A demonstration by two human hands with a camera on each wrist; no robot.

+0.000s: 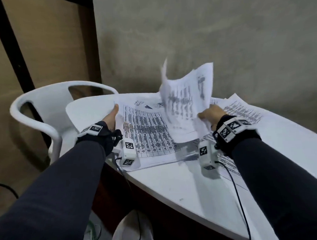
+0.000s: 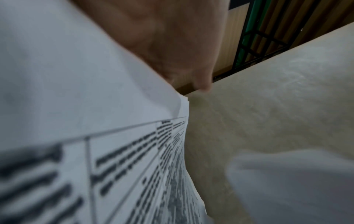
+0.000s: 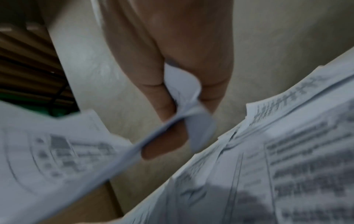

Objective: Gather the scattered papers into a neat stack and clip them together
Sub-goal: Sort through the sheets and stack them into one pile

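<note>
A: On the far left, beside the white table (image 1: pixel 184 187), stands a white plastic chair (image 1: pixel 44 106). What is your left hand (image 1: pixel 111 116) doing?

B: It sits at the left edge of the table sheet (image 1: pixel 147 131), the big page with a printed grid. You have the thumb on top of that edge; the rest of the grip is hidden under the paper, so I cannot tell how tightly it closes.

A: And in the middle?

B: The grid page lies flat on the table with more sheets under it. Above it, your right hand (image 1: pixel 211 115) lifts a few loose pages (image 1: pixel 187 100), curled and blurred, clear of the table.

A: Is that grip firm?

B: Yes. The right wrist view shows your fingers (image 3: pixel 162 97) and thumb pinching a crumpled corner of paper between them.

A: Further right?

B: More printed papers (image 1: pixel 242 110) lie fanned on the table, overlapping, near its far edge.
</note>
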